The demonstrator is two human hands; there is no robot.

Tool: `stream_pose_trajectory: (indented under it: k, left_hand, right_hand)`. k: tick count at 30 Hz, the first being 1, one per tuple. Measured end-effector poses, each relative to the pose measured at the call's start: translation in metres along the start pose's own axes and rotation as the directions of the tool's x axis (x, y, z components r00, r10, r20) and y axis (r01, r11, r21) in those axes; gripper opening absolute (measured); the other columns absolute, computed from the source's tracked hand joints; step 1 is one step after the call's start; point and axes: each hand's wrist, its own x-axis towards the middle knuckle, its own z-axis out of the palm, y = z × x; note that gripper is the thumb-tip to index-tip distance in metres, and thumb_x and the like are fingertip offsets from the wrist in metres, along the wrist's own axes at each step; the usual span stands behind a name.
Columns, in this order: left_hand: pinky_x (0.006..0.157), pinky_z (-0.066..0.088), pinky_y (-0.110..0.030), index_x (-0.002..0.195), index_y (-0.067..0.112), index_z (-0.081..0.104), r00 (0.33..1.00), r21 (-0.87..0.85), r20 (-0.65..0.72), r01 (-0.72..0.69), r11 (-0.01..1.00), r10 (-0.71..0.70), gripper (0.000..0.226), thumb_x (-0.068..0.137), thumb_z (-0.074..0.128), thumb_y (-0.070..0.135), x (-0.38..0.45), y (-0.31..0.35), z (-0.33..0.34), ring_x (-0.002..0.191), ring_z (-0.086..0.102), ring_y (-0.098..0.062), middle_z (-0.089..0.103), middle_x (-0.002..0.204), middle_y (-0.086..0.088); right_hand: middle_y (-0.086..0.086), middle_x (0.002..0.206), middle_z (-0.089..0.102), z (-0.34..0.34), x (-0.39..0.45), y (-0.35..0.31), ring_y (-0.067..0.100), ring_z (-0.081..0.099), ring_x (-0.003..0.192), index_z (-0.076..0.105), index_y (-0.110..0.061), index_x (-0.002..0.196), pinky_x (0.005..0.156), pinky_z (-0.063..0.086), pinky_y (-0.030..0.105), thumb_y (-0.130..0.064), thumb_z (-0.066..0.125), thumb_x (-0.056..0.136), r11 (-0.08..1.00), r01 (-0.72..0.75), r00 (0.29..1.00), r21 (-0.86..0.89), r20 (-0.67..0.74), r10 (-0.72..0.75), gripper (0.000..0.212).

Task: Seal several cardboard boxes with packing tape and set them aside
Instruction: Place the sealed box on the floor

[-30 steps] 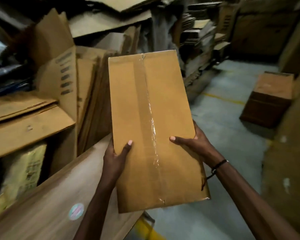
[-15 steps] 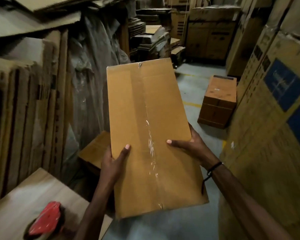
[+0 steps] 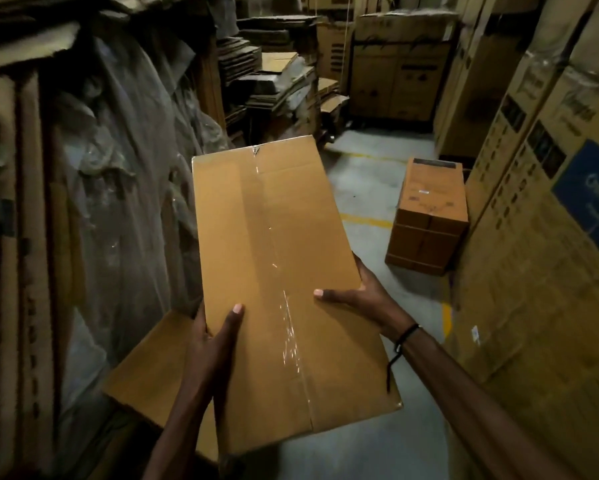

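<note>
The view has swung further to the right since the earlier frame: the bench with the red tape tool is gone, and the box on the floor point(image 3: 429, 216) at 2 o'clock is now nearer. Both grips are closed on the taped box point(image 3: 284, 292), left hand point(image 3: 215, 337) and right hand point(image 3: 360, 296) on its sides, at the centre. This box looks sealed; setting it aside is left. A flat carton point(image 3: 145, 379) lies below at 7 o'clock. Tall printed cartons point(image 3: 547, 244) narrow the aisle at 3 o'clock.
</note>
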Motion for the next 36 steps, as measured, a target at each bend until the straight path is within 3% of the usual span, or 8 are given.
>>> stream_pose_trajectory:
  k: [4,7,11,15,25,28,31,36]
  left_hand:
    - [0.088,0.052,-0.038,0.156,0.032,0.037,1.0,0.004,0.023,0.006,1.0,-0.006,0.076,0.091,0.065,0.06,0.077,0.007,0.022,0.116,0.061,-0.019,0.058,0.14,0.0]
    - [0.081,0.051,-0.031,0.154,0.03,0.042,1.0,-0.02,-0.018,-0.003,1.0,0.002,0.072,0.091,0.067,0.056,0.124,0.01,0.038,0.114,0.063,-0.014,0.062,0.136,0.0]
    - [0.082,0.052,-0.031,0.152,0.029,0.044,0.997,-0.035,-0.079,0.019,0.999,-0.022,0.072,0.091,0.071,0.058,0.181,0.002,0.062,0.115,0.063,-0.012,0.063,0.134,0.003]
    - [0.097,0.054,-0.045,0.148,0.033,0.047,0.98,-0.036,-0.184,0.076,0.996,-0.081,0.07,0.089,0.072,0.061,0.232,-0.018,0.092,0.117,0.063,-0.012,0.064,0.133,0.006]
    - [0.095,0.052,-0.038,0.152,0.025,0.038,0.866,-0.136,-0.359,0.32,0.938,-0.347,0.085,0.084,0.078,0.057,0.312,-0.078,0.164,0.118,0.06,-0.015,0.058,0.138,0.004]
    - [0.097,0.054,-0.039,0.149,0.024,0.04,0.808,-0.211,-0.382,0.397,0.893,-0.449,0.094,0.075,0.083,0.063,0.33,-0.107,0.168,0.119,0.061,-0.016,0.059,0.142,-0.001]
    - [0.095,0.049,-0.033,0.153,0.017,0.037,0.766,-0.237,-0.379,0.463,0.854,-0.52,0.085,0.085,0.082,0.044,0.355,-0.14,0.162,0.123,0.058,-0.019,0.056,0.146,-0.004]
    - [0.103,0.045,-0.035,0.154,0.018,0.037,0.729,-0.199,-0.383,0.535,0.821,-0.567,0.083,0.087,0.08,0.041,0.397,-0.212,0.141,0.132,0.052,-0.021,0.053,0.148,-0.001]
  right_hand:
    - [-0.013,0.132,0.061,-0.014,0.08,-0.007,0.01,0.064,0.115,0.036,-0.044,0.151,0.086,0.057,0.031,-0.05,0.098,0.061,1.0,-0.016,1.0,-0.01,0.008,0.017,0.11]
    - [-0.016,0.126,0.063,-0.022,0.134,-0.009,0.007,0.067,0.108,0.041,-0.045,0.143,0.074,0.057,0.021,-0.039,0.096,0.066,1.0,-0.023,0.999,0.001,0.028,0.022,0.095]
    - [-0.011,0.125,0.069,-0.029,0.213,0.003,0.008,0.071,0.106,0.047,-0.042,0.142,0.08,0.061,0.03,-0.038,0.098,0.064,0.999,-0.034,0.994,0.005,0.1,0.033,0.093]
    - [-0.008,0.121,0.072,-0.036,0.299,0.024,0.009,0.073,0.102,0.051,-0.034,0.14,0.075,0.061,0.026,-0.024,0.096,0.071,0.999,-0.045,0.978,-0.025,0.204,0.049,0.083]
    - [-0.014,0.12,0.06,-0.013,0.505,0.094,0.011,0.062,0.105,0.041,-0.04,0.141,0.072,0.049,0.026,-0.04,0.094,0.071,0.943,-0.088,0.786,-0.32,0.56,0.263,0.088]
    - [-0.012,0.125,0.061,0.014,0.544,0.123,0.014,0.061,0.11,0.041,-0.04,0.148,0.078,0.052,0.031,-0.048,0.097,0.063,0.912,-0.07,0.723,-0.404,0.61,0.326,0.102]
    - [-0.009,0.128,0.062,0.05,0.579,0.156,0.019,0.061,0.115,0.043,-0.038,0.147,0.089,0.054,0.037,-0.043,0.099,0.059,0.897,-0.066,0.675,-0.437,0.642,0.363,0.104]
    - [-0.006,0.138,0.057,0.111,0.621,0.224,0.016,0.058,0.117,0.036,-0.035,0.154,0.103,0.051,0.047,-0.041,0.101,0.058,0.879,-0.092,0.622,-0.469,0.662,0.418,0.117]
